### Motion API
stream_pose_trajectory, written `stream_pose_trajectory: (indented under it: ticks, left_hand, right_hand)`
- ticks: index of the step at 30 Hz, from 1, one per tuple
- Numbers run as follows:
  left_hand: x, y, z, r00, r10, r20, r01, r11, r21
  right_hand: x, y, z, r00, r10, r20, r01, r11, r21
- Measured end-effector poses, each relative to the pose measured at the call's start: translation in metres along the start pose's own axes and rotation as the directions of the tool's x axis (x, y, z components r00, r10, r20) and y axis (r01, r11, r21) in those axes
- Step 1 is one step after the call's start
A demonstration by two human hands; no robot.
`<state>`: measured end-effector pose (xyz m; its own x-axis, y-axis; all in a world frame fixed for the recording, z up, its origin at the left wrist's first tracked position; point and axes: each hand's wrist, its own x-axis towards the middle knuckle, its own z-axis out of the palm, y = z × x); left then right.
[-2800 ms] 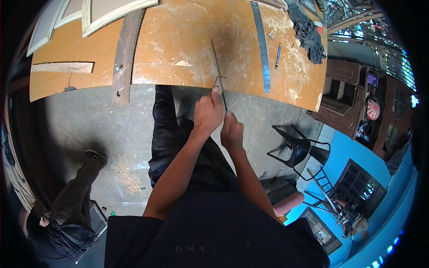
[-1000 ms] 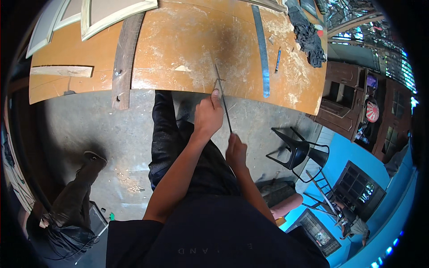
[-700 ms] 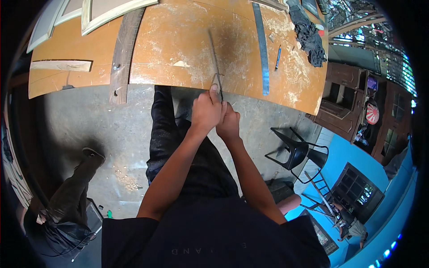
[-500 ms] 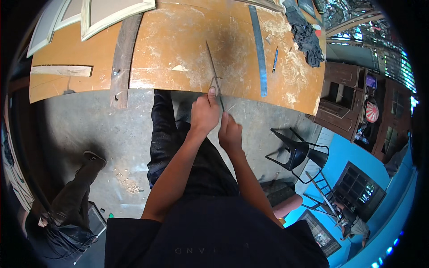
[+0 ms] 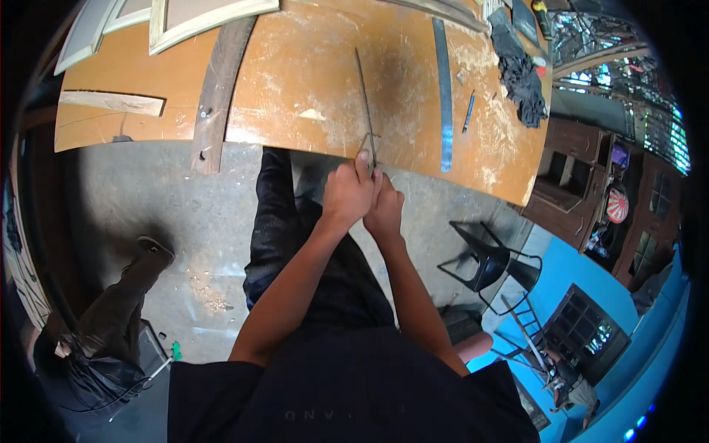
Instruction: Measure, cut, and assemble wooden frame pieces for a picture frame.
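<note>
Long metal strip (image 5: 444, 81), blue pen (image 5: 468, 111), dark rag (image 5: 519, 74), black metal chair (image 5: 491, 258), pale framed panels (image 5: 170, 18)

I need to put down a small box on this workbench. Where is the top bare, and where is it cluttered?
The widest bare patch of the workbench lies between the dark wooden plank and the thin metal rod. A narrower strip runs between the rod and the flat metal bar. The far right end is crowded: pen, black rag, sawdust.
</note>
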<state>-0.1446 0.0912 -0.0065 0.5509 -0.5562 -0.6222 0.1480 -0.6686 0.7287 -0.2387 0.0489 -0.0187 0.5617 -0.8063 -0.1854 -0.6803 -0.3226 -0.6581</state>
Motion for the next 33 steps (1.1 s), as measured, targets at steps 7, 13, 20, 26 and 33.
stream_pose_trajectory:
  ticks: [7,13,20,26,33]
  left_hand:
    - [0.001,-0.003,0.002,0.998,-0.059,-0.024,0.058,0.997,-0.054]
    - [0.001,0.006,-0.005,0.999,-0.028,0.029,0.029,0.999,-0.038]
    - [0.002,-0.001,-0.001,0.998,-0.043,-0.037,0.042,0.999,-0.023]
    - [0.001,-0.003,0.001,0.999,-0.018,-0.040,0.016,0.999,-0.046]
    - [0.003,0.000,0.003,0.999,-0.001,-0.037,0.001,1.000,0.008]
  right_hand:
    - [-0.126,0.058,-0.032,0.964,0.186,0.189,-0.150,0.970,-0.191]
    - [-0.020,0.030,-0.004,0.978,-0.148,0.146,0.183,0.945,-0.271]
    - [-0.039,0.009,0.000,0.998,0.057,-0.010,-0.058,0.993,-0.101]
    - [-0.129,0.050,-0.033,0.959,0.231,0.163,-0.203,0.964,-0.171]
    - [-0.020,0.018,0.000,0.999,0.037,0.022,-0.036,0.998,-0.043]
